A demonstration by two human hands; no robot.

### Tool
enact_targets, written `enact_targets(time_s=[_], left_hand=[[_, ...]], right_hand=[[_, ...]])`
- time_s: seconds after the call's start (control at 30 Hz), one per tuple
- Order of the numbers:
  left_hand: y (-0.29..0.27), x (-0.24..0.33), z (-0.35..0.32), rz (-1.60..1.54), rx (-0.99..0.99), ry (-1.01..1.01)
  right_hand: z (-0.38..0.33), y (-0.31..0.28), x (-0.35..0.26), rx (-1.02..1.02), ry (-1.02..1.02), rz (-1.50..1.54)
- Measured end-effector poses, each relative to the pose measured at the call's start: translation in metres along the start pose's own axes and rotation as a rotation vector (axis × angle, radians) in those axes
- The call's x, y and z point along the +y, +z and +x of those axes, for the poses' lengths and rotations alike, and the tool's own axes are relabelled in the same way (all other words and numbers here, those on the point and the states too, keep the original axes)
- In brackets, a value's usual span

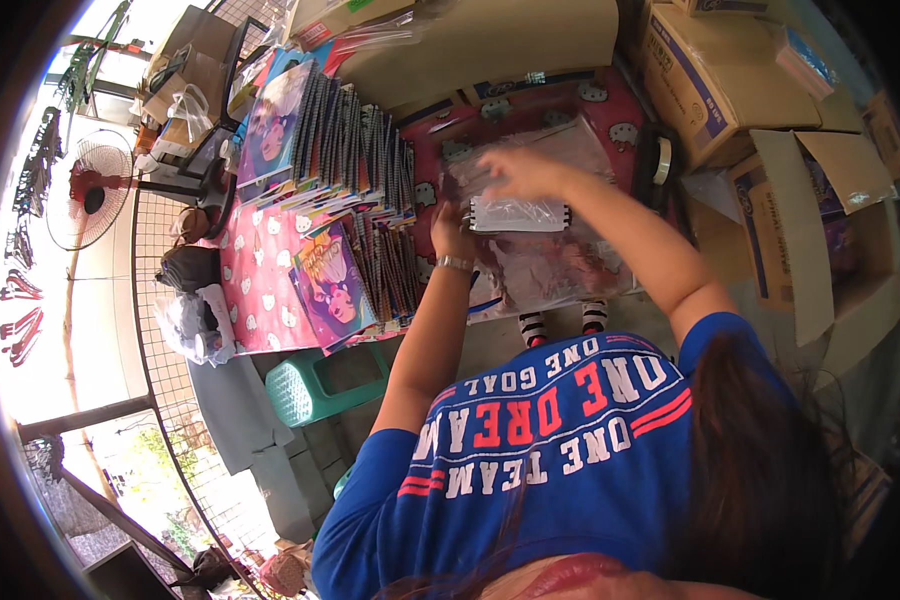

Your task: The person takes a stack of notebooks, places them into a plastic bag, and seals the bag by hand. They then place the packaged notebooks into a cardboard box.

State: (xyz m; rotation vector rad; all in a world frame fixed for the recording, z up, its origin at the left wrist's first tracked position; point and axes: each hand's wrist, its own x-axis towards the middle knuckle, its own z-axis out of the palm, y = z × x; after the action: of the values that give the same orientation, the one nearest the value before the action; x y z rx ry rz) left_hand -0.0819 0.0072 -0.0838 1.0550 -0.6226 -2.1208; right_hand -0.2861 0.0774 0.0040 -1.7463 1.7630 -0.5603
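Observation:
A white spiral-bound notebook or small stack point(518, 216), with dark coils at its left and right edges, lies under shiny clear plastic on the pink table. My left hand point(451, 230) grips its left edge; some of those fingers are hidden. Over the far side of the notebook, my right hand point(522, 173) reaches leftward with its fingers apart, holding nothing I can see. Beneath both hands spreads a clear plastic sheet point(560, 265), full of glare. A pen-like blue item point(486, 304) is near my left wrist.
Tall rows of spiral notebooks point(345, 150) with colourful covers stand left of my hands. A tape roll in a black dispenser point(662, 160) sits at the table's right. Cardboard boxes point(690, 85) crowd the right side. A green stool point(305, 390) and a fan point(92, 190) are at left.

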Motion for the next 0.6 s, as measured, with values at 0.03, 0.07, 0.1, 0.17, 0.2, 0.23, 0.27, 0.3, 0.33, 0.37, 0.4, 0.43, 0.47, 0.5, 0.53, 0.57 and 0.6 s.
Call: enact_targets(time_s=[0.03,0.07,0.1,0.17,0.2,0.23,0.27,0.3,0.33,0.37,0.4,0.43,0.47,0.5,0.53,0.57,0.6], left_hand=[[-0.032,-0.012,0.002,-0.094,-0.029,-0.074],[-0.095,-0.03,0.012,-0.169,-0.259,-0.131],[-0.145,-0.047,0.014,-0.235,-0.49,-0.203],[-0.141,-0.068,-0.011,-0.024,-0.449,-0.376],[-0.13,-0.072,-0.033,0.088,-0.425,-0.454],[-0.12,-0.075,-0.057,0.185,-0.39,-0.518],[-0.109,-0.076,-0.076,0.279,-0.356,-0.59],[-0.097,-0.066,-0.084,0.27,-0.395,-0.403],[-0.084,-0.045,-0.085,0.257,-0.435,-0.207],[-0.072,-0.022,-0.086,0.239,-0.464,-0.006],[-0.061,0.002,-0.089,0.354,-0.519,0.044],[-0.045,0.02,-0.093,0.472,-0.575,0.087],[-0.021,0.029,-0.102,0.562,-0.552,0.138],[-0.001,0.035,-0.107,0.654,-0.527,0.193],[0.008,0.038,-0.108,0.79,-0.512,0.22],[0.014,0.037,-0.107,0.85,-0.565,0.223],[0.006,0.032,-0.102,0.844,-0.559,0.222]], right_hand=[[-0.015,0.011,-0.041,0.041,-0.103,-0.128],[-0.013,0.03,-0.075,0.048,-0.178,-0.328],[-0.012,0.047,-0.094,0.06,-0.24,-0.523],[-0.026,0.046,-0.089,0.118,-0.207,-0.337],[-0.034,0.037,-0.088,0.151,-0.196,-0.242],[-0.05,0.02,-0.088,0.23,-0.222,-0.071],[-0.074,0.004,-0.082,0.306,-0.237,0.101],[-0.098,-0.009,-0.066,0.292,-0.199,0.245],[-0.118,-0.021,-0.046,0.283,-0.167,0.384],[-0.134,-0.021,-0.028,0.253,-0.112,0.325],[-0.142,-0.015,-0.015,0.21,-0.064,0.272],[-0.144,-0.001,-0.007,0.23,-0.088,0.23],[-0.146,0.019,0.001,0.255,-0.106,0.188],[-0.146,0.038,0.008,0.282,-0.128,0.144],[-0.141,0.048,0.003,0.331,-0.087,0.18],[-0.145,0.051,0.004,0.332,-0.083,0.26],[-0.146,0.042,-0.012,0.325,-0.086,0.341]])
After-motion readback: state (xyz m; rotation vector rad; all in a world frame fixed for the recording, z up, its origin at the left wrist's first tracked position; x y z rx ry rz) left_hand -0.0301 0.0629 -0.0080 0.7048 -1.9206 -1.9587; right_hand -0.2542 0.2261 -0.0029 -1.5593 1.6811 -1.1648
